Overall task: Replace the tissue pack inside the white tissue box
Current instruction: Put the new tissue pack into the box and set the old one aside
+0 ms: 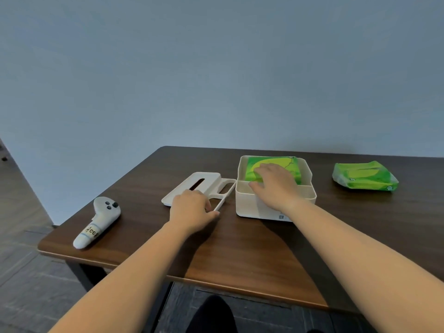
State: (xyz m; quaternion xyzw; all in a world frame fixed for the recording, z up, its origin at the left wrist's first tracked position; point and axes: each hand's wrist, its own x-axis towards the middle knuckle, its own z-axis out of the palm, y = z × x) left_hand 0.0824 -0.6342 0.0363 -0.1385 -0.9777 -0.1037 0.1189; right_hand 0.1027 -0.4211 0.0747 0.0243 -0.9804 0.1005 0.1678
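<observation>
The white tissue box [269, 205] stands open on the dark wooden desk [240, 248], right of centre, with its lid removed. An inner divider splits the box into a far compartment and a near compartment. A green tissue pack [271, 164] lies in the far compartment, its top level with the box rim. The right hand [274, 186] reaches over the near wall of the box, palm down; its fingers [258, 169] are spread and rest on the pack, while the thumb points into the near compartment. This grip is apart and flat on the pack, not clamped around it. The white lid [199, 188] lies flat on the desk just beside the left wall of the box, its dispensing slot facing up. The left hand [192, 210] covers the near end of the lid; its fingers curl over the lid's frame edge and the thumb lies against the near side, so the grip is closed on the lid. A second green tissue pack [365, 176] lies on the desk to the right, well apart from the box. A white handheld controller [98, 222] lies near the left edge of the desk, well apart from the lid.
</observation>
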